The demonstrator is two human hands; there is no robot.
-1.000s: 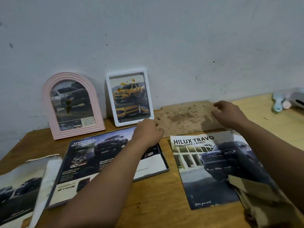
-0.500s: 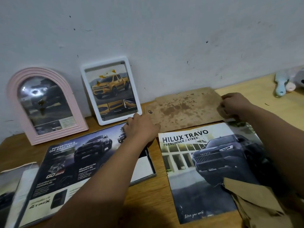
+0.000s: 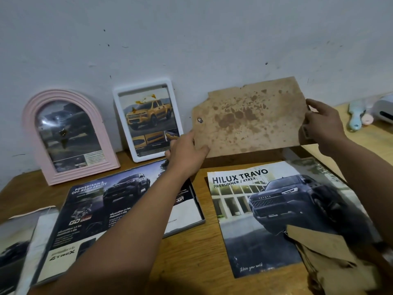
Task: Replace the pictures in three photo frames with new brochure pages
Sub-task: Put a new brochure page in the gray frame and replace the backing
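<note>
Brown stained backing board (image 3: 251, 118) is being held up at centre right, both hands gripping it: left hand (image 3: 187, 152), right hand (image 3: 323, 126).

Three photo frames: pink arched frame (image 3: 70, 137), white frame (image 3: 146, 119), grey frame (image 3: 119, 218), one backing board (image 3: 251, 118), two hands: left hand (image 3: 187, 154), right hand (image 3: 323, 126)

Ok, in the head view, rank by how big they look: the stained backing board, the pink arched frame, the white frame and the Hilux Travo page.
1. Hilux Travo page, though it lies nearer the camera.
2. stained backing board, lifted in both hands.
3. pink arched frame.
4. white frame.
</note>
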